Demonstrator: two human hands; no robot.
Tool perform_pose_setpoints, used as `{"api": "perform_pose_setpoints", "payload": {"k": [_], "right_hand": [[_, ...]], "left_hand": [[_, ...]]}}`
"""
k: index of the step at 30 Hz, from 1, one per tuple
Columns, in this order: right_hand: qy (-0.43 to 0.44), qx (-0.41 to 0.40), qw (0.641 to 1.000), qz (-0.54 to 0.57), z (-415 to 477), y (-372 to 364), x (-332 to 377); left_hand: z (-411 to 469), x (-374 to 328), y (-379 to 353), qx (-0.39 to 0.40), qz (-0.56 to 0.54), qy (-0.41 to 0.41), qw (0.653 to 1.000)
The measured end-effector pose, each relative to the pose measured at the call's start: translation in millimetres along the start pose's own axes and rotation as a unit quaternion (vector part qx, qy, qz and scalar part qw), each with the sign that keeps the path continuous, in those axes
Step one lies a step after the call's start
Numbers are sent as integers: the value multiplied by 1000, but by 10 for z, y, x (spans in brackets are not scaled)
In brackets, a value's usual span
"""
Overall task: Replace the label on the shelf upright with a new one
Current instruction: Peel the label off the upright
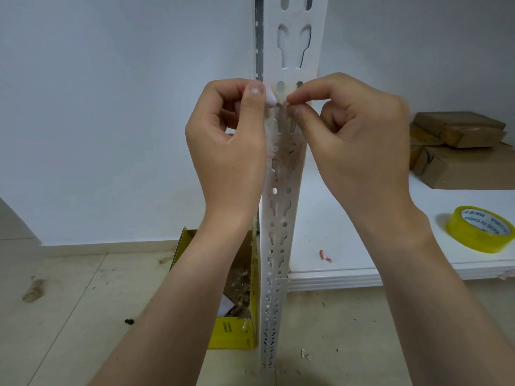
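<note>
Plain white wall (111, 107), pale scuffed floor tiles (69, 316), white shelf board (348, 240).

Shelf upright (270, 45): white-painted metal, matt, its middle stretch smeared with rough brownish adhesive residue; label (270, 126): thin translucent film, wrinkled. Tape roll (464, 236): glossy clear-yellow plastic on a paper core. Parcels (471, 165): matt brown paper; box (231, 334): yellow printed cardboard.

left grip (225, 140), right grip (356, 140), both bare, short nails (255, 89)
</note>
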State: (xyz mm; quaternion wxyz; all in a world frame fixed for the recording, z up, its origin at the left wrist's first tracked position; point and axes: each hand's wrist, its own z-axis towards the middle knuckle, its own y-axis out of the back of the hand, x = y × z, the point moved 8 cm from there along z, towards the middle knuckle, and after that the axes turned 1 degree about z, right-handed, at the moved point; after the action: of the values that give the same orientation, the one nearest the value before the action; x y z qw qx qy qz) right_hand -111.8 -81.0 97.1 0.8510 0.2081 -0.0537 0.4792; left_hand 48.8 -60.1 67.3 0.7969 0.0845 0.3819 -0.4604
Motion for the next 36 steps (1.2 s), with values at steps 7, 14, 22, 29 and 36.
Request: {"api": "perform_pose_setpoints", "payload": {"k": [7, 14, 22, 29, 36], "right_hand": [[-4, -3, 1000, -1, 0, 6, -11], [-9, -7, 1000, 4, -5, 4, -15], [-15, -5, 1000, 6, 1, -2, -11], [-16, -1, 1000, 3, 1, -8, -14], [-18, -7, 1000, 3, 7, -9, -13]], "left_hand": [[7, 0, 9, -2, -1, 2, 1000], [9, -4, 15, -4, 0, 5, 1000], [7, 7, 8, -4, 2, 6, 1000], [12, 14, 16, -6, 1, 5, 1000], [19, 14, 27, -10, -2, 8, 1000]]}}
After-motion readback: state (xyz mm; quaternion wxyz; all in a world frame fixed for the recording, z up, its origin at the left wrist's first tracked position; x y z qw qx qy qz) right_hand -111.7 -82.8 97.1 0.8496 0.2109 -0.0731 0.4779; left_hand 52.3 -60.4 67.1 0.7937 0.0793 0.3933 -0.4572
